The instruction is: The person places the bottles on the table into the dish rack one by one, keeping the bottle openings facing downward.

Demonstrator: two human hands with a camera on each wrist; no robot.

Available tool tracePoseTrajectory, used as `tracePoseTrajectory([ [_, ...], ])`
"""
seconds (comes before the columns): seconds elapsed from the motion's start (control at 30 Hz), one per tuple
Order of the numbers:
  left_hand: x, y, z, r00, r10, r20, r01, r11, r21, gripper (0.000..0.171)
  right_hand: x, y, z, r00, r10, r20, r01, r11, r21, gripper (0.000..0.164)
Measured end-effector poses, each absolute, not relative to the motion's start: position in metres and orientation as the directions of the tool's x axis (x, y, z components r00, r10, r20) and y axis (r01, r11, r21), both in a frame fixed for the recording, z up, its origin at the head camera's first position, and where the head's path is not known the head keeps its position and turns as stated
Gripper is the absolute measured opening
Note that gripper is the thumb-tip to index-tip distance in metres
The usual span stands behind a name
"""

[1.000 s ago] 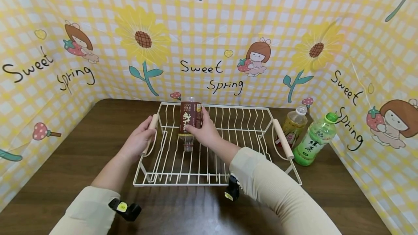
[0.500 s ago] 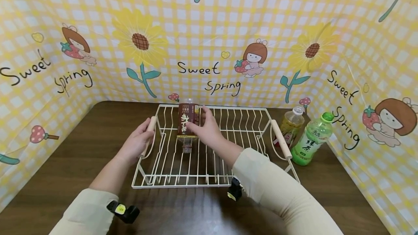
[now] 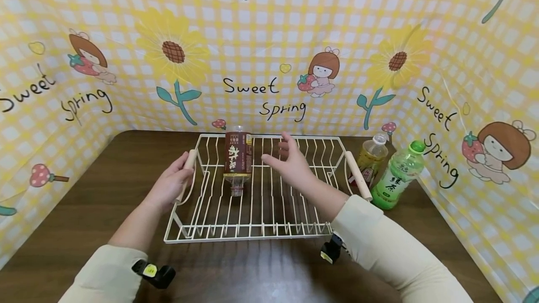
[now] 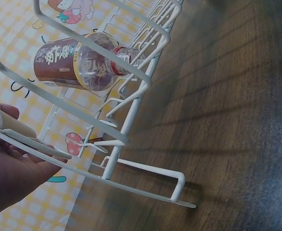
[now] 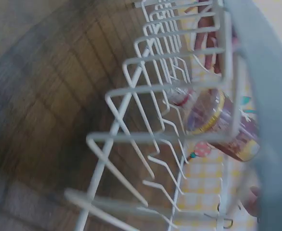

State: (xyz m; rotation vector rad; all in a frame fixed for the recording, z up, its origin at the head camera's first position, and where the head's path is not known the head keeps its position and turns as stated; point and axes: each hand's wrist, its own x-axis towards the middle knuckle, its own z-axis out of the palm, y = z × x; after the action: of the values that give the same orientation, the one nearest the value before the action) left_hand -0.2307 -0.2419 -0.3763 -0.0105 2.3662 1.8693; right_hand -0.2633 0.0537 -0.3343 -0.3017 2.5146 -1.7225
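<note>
The fingers of the left hand (image 3: 167, 183) curl round the near-left wooden handle (image 3: 191, 160) of a white wire rack (image 3: 252, 237). The right hand (image 3: 295, 166) hovers over the middle of the rack, its thumb and fingers spread apart with nothing between them — just beside the dark-labelled bottle (image 3: 238, 157) but not touching it. That bottle sits upside down in the left part of the rack, its neck pointing down among the wires and its base up toward the back. A second wooden handle (image 3: 358, 176) is on the rack's right side. Just past it, an amber bottle (image 3: 370, 159) and a green bottle (image 3: 396, 179) stand upright close together on the dark wooden bench (image 3: 236, 275). Behind rises a yellow-checked cloth (image 3: 252, 60) — printed with sunflowers, cartoon figures and "Sweet Spring".
</note>
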Motion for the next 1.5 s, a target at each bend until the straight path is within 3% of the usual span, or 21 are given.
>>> tracePoseTrajectory([
  [0.67,-0.231,-0.242,-0.376,-0.992,0.068,-0.105,-0.089,0.214,0.973,0.065,-0.246,0.155,-0.312,-0.973,-0.151,0.176,-0.220,0.366,-0.904,0.080],
  [1.5,-0.234,-0.244,-0.381,-0.990,0.076,-0.115,-0.093,0.250,0.964,0.065,-0.212,0.249,-0.331,-0.950,-0.003,0.313,-0.272,0.501,-0.822,0.079],
])
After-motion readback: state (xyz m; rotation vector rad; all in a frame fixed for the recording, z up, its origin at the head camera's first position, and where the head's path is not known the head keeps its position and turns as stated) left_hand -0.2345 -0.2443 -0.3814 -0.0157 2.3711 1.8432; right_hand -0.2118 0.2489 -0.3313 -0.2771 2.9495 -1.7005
